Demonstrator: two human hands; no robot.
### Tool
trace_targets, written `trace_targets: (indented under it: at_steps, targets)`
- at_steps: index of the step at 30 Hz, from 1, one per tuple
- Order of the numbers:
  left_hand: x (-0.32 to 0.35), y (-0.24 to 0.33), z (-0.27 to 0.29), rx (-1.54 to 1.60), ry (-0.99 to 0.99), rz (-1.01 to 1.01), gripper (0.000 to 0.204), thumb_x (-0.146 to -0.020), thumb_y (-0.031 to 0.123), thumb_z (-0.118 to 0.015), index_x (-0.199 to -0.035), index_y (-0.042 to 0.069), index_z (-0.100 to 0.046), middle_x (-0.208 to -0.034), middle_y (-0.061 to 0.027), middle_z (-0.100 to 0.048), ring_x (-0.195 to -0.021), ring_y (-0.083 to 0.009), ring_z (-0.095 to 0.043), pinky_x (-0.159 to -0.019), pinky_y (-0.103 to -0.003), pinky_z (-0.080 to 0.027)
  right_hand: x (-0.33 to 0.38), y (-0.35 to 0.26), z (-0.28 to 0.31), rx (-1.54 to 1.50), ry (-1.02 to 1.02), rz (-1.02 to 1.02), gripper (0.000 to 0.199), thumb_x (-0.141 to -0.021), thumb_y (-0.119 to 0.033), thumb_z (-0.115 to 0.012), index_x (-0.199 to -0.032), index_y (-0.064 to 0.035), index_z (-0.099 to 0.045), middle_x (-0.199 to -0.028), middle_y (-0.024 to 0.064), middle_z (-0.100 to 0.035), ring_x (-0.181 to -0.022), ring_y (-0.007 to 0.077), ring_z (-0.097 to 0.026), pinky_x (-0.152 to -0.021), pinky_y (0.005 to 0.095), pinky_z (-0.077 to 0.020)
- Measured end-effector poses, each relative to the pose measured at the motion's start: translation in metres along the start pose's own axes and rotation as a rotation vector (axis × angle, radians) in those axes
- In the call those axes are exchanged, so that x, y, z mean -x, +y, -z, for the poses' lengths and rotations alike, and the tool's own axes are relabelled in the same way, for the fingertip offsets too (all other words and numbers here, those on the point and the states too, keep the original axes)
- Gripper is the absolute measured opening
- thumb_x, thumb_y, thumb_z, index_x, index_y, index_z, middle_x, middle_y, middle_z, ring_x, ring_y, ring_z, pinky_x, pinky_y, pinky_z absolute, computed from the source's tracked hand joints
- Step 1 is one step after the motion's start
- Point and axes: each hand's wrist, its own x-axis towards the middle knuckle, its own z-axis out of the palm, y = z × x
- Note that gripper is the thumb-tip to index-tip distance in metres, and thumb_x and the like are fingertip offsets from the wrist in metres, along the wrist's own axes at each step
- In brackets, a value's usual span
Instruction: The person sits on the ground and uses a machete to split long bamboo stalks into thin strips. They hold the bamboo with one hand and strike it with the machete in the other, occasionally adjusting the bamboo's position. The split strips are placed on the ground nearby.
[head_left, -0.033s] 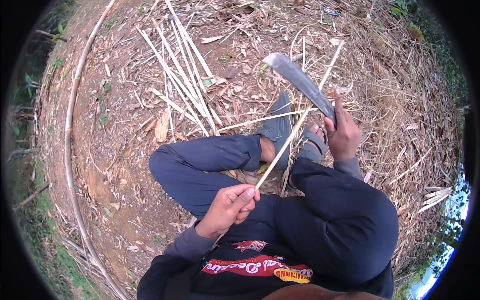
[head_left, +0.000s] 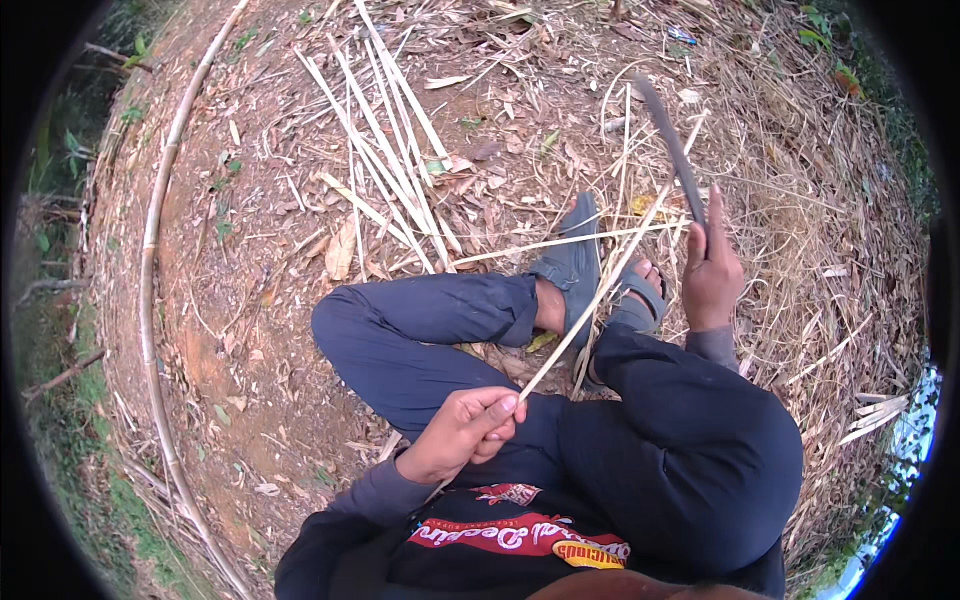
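My left hand, low in the middle over my lap, pinches the near end of a pale split-bamboo strip. The strip slants up and to the right, passing over my sandalled feet. At the right, my right hand is closed around the handle of a machete, its index finger stretched out. The dark blade points up and slightly left, seen almost edge-on. It stands close to the strip's far part; whether they touch I cannot tell. The fingers cover the handle.
Several pale bamboo strips lie in a loose pile ahead and to the left. Another strip crosses near my sandal. A long bamboo pole curves along the left. Dry leaves and thin shavings litter the ground.
The machete has turned from its broad side to nearly edge-on, and its tip has swung right and up. My right hand has shifted slightly right; my left still holds the strip.
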Motion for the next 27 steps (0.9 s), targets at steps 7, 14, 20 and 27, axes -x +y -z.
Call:
trace_targets:
  at_steps: [7,14,20,27]
  targets:
    - [-0.011,-0.011,0.026,0.059,0.02,-0.065,0.024,-0.107,0.03,-0.042,-0.094,0.011,-0.05,-0.068,0.008,-0.037,-0.049,0.0003,-0.027,-0.042,-0.018,-0.019,-0.006,0.044,0.007,-0.41,-0.046,-0.494,0.055,-0.105,-0.045,-0.04,-0.144,-0.0064,-0.048,-0.057,0.0002,-0.04,-0.051,0.0097,-0.04,-0.049,0.0301,-0.0322]
    - [-0.098,0.044,-0.012,-0.019,-0.043,-0.328,0.023,-0.105,0.032,-0.045,-0.092,0.014,-0.048,-0.067,0.0091,-0.036,-0.048,0.0,-0.028,-0.042,-0.018,-0.02,-0.028,-0.063,0.017,-0.145,-0.323,0.719,0.066,-0.093,-0.054,-0.054,-0.146,-0.0158,-0.047,-0.063,0.0025,-0.045,-0.051,0.0188,-0.049,-0.05,0.0357,-0.0369]
    - [-0.113,0.009,-0.016,-0.509,0.247,-0.653,0.024,-0.101,0.023,-0.046,-0.087,0.005,-0.054,-0.069,0.0002,-0.046,-0.057,-0.0089,-0.042,-0.052,-0.029,-0.035,-0.005,-0.07,0.013,-0.039,-0.479,0.832,0.068,-0.09,-0.065,-0.048,-0.141,-0.0208,-0.054,-0.064,-0.0004,-0.041,-0.054,0.0162,-0.048,-0.067,0.0367,-0.0354]
    - [-0.087,0.008,-0.024,-0.531,0.175,-0.606,0.028,-0.103,0.024,-0.045,-0.095,0.0,-0.056,-0.076,-0.0106,-0.055,-0.073,-0.0213,-0.056,-0.071,-0.036,-0.046,-0.001,-0.05,0.027,0.071,-0.242,0.867,0.072,-0.098,-0.061,-0.034,-0.146,-0.0083,-0.046,-0.073,0.0037,-0.047,-0.06,0.0201,-0.049,-0.082,0.0477,-0.0381]
